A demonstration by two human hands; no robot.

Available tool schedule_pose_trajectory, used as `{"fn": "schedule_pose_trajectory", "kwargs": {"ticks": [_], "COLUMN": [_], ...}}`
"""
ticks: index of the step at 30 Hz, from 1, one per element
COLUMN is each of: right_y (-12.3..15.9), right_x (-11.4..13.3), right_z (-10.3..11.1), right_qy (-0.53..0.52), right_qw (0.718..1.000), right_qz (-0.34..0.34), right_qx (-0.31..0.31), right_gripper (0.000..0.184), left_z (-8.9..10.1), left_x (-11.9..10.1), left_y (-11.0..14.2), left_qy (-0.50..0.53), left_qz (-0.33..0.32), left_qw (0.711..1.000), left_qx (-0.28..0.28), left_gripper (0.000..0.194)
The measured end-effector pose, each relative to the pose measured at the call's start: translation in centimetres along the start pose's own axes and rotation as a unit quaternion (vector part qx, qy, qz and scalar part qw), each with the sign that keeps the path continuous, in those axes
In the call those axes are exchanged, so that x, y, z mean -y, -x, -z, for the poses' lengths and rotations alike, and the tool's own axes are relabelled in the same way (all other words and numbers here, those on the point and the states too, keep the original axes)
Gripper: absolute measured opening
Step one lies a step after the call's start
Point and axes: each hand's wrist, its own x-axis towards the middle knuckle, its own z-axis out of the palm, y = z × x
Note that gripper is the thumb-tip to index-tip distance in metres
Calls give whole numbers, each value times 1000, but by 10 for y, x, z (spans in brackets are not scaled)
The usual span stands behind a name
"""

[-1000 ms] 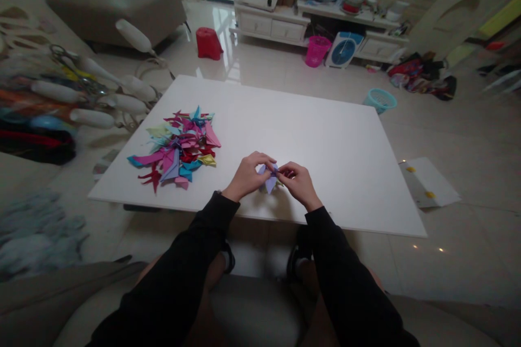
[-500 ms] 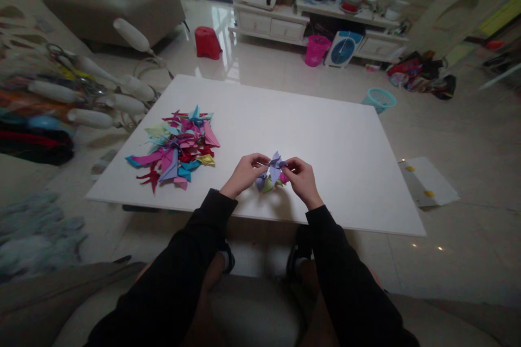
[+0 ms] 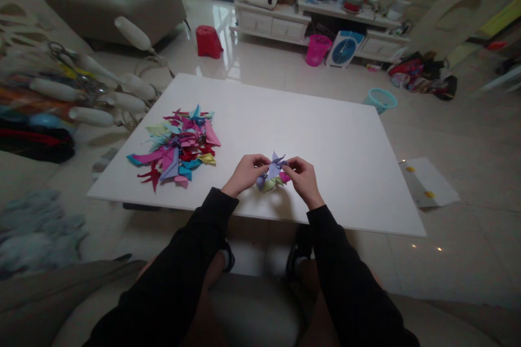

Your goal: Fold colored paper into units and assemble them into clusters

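The left hand (image 3: 247,172) and the right hand (image 3: 300,176) face each other near the close edge of a white table (image 3: 325,130), with a lavender paper piece (image 3: 275,166) between them. Each hand keeps a narrow pinch, thumb against fingers, on its own side of that piece, whose pointed folds stick up and outward between the fingertips. Just below it show a pale green paper piece (image 3: 268,184) and, beside the right hand's fingers, a bright pink paper piece (image 3: 284,177) (whether these are joined to the lavender one, I cannot tell). A soft shadow falls on the tabletop beneath the hands. Both forearms reach in from the near side in black sleeves (image 3: 187,249). To the left on the same table, well apart from the hands, lies a loose pile of folded paper (image 3: 181,143) in pink, red, blue, pale green and lavender, with a yellow paper piece (image 3: 207,159) at its right side. Beyond the table, a red stool (image 3: 209,42) stands on the shiny tiled floor, and a pink basket (image 3: 317,50) sits next to a blue and white fan (image 3: 344,50) in front of a low white cabinet (image 3: 271,24). A light blue basket (image 3: 380,99) stands near the table's far right corner.
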Motion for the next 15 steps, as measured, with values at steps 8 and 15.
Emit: {"fn": "schedule_pose_trajectory", "kwargs": {"ticks": [8, 15], "right_y": [-2, -12], "right_x": [-2, -13], "right_z": [-4, -6], "right_qy": [22, 129], "right_qw": [999, 983], "right_qz": [22, 42], "right_qx": [-15, -121], "right_gripper": [20, 21], "left_z": [0, 6], "left_x": [2, 5], "left_y": [-1, -3], "left_qy": [-15, 24], "left_qz": [-1, 10], "left_qw": [1000, 994], "left_qx": [-18, -105], "left_gripper": [10, 22]}}
